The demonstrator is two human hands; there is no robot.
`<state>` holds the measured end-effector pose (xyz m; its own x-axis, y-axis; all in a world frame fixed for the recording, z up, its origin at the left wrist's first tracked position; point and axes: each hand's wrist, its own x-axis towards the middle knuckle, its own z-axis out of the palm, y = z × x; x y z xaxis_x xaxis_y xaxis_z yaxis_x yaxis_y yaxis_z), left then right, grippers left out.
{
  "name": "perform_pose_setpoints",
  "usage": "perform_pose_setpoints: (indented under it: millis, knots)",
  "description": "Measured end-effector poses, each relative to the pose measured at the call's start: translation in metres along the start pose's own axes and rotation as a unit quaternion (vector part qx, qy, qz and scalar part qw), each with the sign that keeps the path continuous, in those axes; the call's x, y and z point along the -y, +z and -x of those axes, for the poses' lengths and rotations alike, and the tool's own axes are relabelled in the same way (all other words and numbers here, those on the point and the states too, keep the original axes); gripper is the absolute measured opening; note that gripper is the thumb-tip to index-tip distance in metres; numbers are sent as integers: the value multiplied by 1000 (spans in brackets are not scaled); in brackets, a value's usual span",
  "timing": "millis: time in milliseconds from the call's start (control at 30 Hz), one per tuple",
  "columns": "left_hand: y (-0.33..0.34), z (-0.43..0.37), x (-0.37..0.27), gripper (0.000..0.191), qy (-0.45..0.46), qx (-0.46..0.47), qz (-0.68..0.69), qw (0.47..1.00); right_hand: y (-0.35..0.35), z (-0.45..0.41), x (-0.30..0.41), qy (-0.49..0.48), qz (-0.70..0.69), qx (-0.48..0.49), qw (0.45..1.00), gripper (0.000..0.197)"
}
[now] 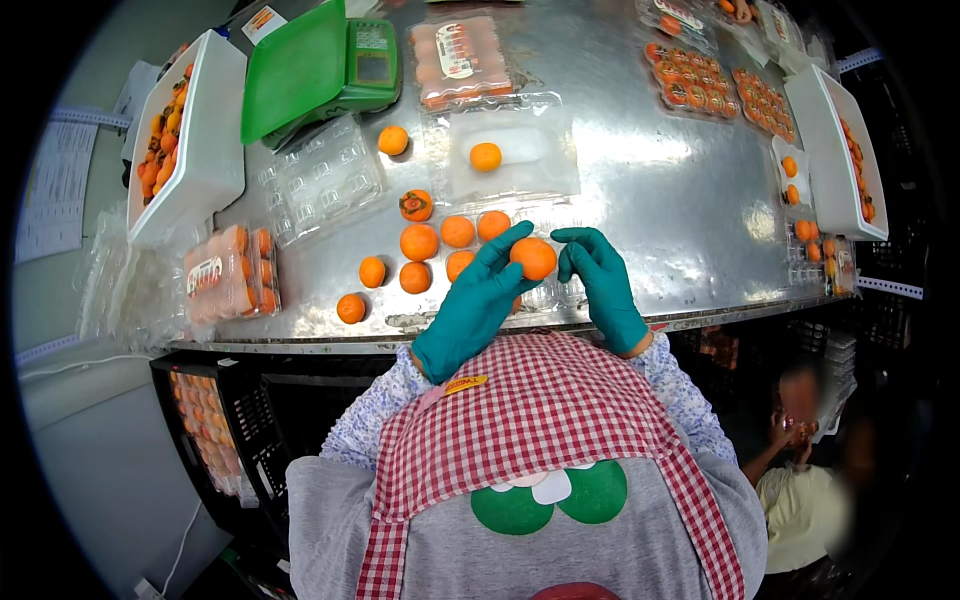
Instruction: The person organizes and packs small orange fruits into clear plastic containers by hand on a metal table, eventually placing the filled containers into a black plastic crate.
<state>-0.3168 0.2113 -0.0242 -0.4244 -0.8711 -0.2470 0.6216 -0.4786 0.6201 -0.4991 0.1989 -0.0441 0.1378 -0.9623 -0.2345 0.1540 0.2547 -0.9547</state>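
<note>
My left hand [472, 304], in a teal glove, grips an orange persimmon [533, 259] between thumb and fingers. Just to its right, my right hand [604, 281] has its fingers partly bent and apart, with nothing in them. Beneath the hands lies a clear plastic tray [570, 294], partly hidden. Left of it sit several loose persimmons, one with its calyx up [415, 205]. Beyond the hands, a single persimmon [485, 157] rests on a clear plastic package [517, 184].
A green scale [300, 71] and a white foam box [217, 127] of persimmons stand left. Empty clear trays [322, 180] and a filled pack [229, 274] lie nearby. Filled trays [691, 81] and another foam box [814, 127] are right. A person [799, 480] sits behind at right.
</note>
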Motion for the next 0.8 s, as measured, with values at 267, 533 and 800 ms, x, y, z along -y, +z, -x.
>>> perform_pose_setpoints:
  millis: [267,533,800]
  knots:
    - [-2,3,0,54,75,-13,-176,981,11,13,18,179,-132,119,968,44]
    - [-2,5,2,52,128,-22,-299,945,21,8,18,152,-148,158,964,49]
    - [-2,7,-2,50,161,-5,-336,928,15,9,13,167,-212,217,938,48]
